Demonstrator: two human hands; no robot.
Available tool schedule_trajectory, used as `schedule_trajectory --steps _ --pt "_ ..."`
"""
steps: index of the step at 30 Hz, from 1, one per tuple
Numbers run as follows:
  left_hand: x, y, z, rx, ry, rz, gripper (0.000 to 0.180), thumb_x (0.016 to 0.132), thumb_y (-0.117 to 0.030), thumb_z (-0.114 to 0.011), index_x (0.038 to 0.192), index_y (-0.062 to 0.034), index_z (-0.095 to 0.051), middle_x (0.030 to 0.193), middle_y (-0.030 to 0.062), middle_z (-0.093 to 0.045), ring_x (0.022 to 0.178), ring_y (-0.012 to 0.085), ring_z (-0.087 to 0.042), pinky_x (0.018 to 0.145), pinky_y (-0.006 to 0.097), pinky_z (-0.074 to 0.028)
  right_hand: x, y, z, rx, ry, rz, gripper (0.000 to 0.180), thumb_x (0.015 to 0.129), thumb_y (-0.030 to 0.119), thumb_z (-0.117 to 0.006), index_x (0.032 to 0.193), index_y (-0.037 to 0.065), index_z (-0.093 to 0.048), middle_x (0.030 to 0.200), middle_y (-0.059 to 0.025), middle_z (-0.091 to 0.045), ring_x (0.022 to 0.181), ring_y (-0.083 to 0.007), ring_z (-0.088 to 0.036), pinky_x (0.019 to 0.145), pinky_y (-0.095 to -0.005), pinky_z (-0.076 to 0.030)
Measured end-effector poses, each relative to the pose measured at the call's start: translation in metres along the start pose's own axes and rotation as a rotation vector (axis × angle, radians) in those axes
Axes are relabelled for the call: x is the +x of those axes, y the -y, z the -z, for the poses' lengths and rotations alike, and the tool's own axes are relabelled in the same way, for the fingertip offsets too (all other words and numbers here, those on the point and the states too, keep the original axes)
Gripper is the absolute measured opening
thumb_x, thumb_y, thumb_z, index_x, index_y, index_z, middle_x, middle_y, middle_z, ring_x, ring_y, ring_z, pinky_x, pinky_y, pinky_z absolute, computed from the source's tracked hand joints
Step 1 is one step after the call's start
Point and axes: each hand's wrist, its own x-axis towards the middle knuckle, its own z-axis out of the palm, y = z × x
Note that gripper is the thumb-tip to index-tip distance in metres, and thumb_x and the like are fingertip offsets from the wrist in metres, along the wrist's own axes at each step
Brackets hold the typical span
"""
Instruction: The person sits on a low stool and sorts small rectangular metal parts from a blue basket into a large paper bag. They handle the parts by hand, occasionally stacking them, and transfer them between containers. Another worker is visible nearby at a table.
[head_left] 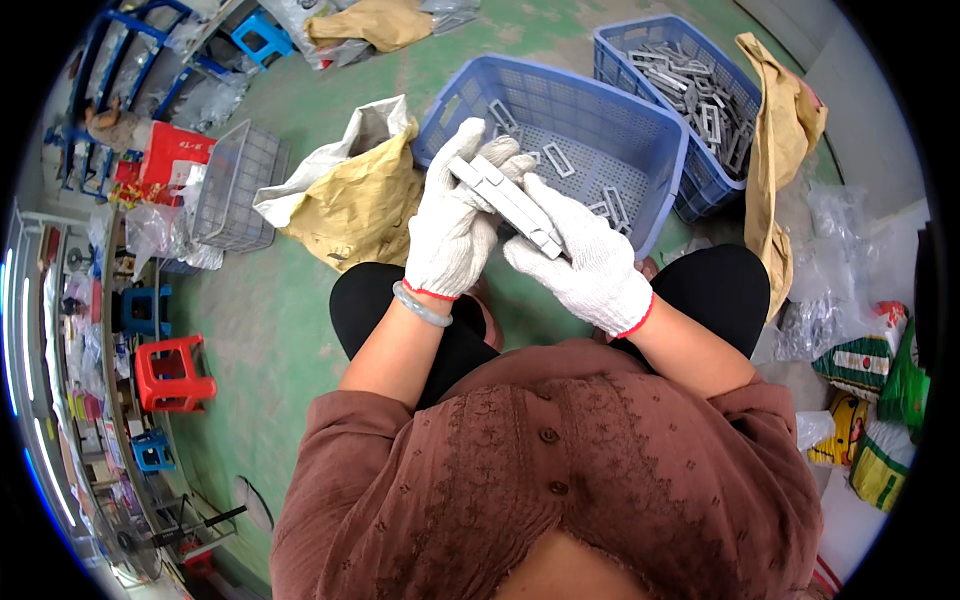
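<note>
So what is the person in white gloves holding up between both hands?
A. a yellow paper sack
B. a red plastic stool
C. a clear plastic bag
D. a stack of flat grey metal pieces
D: both the left hand and the right hand grip a stack of flat grey metal pieces, held above the nearer blue crate.

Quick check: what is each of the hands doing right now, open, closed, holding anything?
Left hand: closed around the upper end of a stack of grey metal frames.
Right hand: closed on the lower end of the same stack.
</note>
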Motion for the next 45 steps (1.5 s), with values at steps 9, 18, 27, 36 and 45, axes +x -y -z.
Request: schedule_trajectory --steps 9,18,27,36,45 --pt "-0.044 -0.047 -0.004 0.11 0.026 -0.031 0.067 0.089 -0.016 -0.073 0.144 -0.0165 -0.034 0.128 0.0188 -0.057 0.118 0.0322 -0.059 0.102 0.047 -0.047 0.015 0.034 -0.02 0.099 0.141 0.168 0.054 0.089 0.034 -0.069 0.133 0.006 -0.056 0.119 -0.0207 -0.063 0.108 -0.0378 -0.063 0.091 -0.0427 -0.052" --pt "-0.022 -0.006 0.009 0.569 -0.466 0.075 0.088 0.081 -0.013 -0.08 0.152 0.0011 -0.029 0.118 0.0118 -0.059 0.103 0.0143 -0.062 0.092 0.033 -0.051 0.018 -0.005 -0.033 0.157 0.334 -0.026 0.06 0.078 0.037 -0.081 0.126 0.007 -0.059 0.101 -0.009 -0.063 0.084 -0.0244 -0.065 0.074 -0.0376 -0.054" --pt "0.093 -0.057 0.039 0.937 0.036 0.443 0.09 0.077 -0.034 -0.084 0.146 -0.0039 -0.036 0.102 0.0067 -0.063 0.1 0.015 -0.06 0.095 0.033 -0.049 0.071 -0.039 -0.043 0.647 0.206 -0.498 0.044 0.087 0.014 -0.07 0.125 -0.004 -0.055 0.107 -0.0136 -0.065 0.093 -0.0208 -0.067 0.081 -0.0342 -0.056" --pt "0.077 -0.166 0.076 0.217 -0.245 0.534 0.089 0.086 -0.008 -0.075 0.154 -0.0107 -0.019 0.108 0.0149 -0.063 0.09 0.0252 -0.069 0.082 0.041 -0.057 0.105 -0.05 -0.045 1.272 0.457 -0.736 0.027 0.092 -0.002 -0.056 0.117 -0.008 -0.064 0.116 -0.0255 -0.068 0.098 -0.0365 -0.072 0.076 -0.0418 -0.061" --pt "-0.104 -0.398 0.107 -0.1 -1.21 0.039 0.039 0.094 -0.016 -0.065 0.129 -0.0107 -0.049 0.104 0.0132 -0.065 0.09 0.0272 -0.065 0.081 0.047 -0.057 0.186 0.074 -0.094 0.79 0.573 -1.325 0.037 0.09 0.02 -0.071 0.117 -0.005 -0.062 0.092 -0.0134 -0.067 0.07 -0.0231 -0.067 0.064 -0.0371 -0.059"
